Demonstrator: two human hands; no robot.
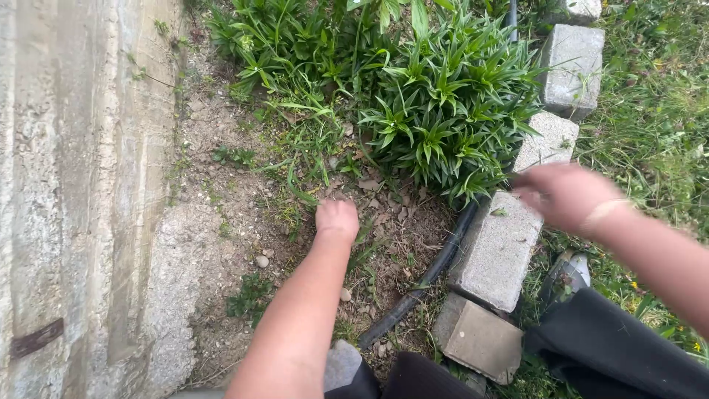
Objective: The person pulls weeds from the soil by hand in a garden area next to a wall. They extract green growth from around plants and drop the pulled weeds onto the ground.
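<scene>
Concrete wall [66,185] fills the left edge, grey and streaked, with a dark rusty strip of metal [35,338] fixed low on it. No packages, labels or signs show anywhere in the bed.

Next to the wall lies bare, crumbly soil [214,222] with a few small weeds [247,295] and pebbles. This stretch looks largely cleared, though green tufts are left in it.

The left hand [337,219] reaches down into the middle of the bed, its grip closed into a fist, pressed to the ground among thin grass blades [306,174] and dry brown leaves [384,218]. It seems to be clamped on a tuft of grass at soil level, but the fingers are turned away and I cannot be sure what is in them. Judging by the grass standing thick just beyond the fist, at the foot of the big leafy clump [443,103], much weeding appears to remain there.

A black hose or edging strip [421,284] curves along the bed's right side, touching a row of grey paving blocks [496,251].

The right hand [565,196] hovers over those blocks, blurred by motion; whether its grip is open or closed I cannot tell, and nothing clear shows in it. Beyond lies lawn [650,111], with a shoe [567,272] and dark trouser leg [613,347] below.
</scene>
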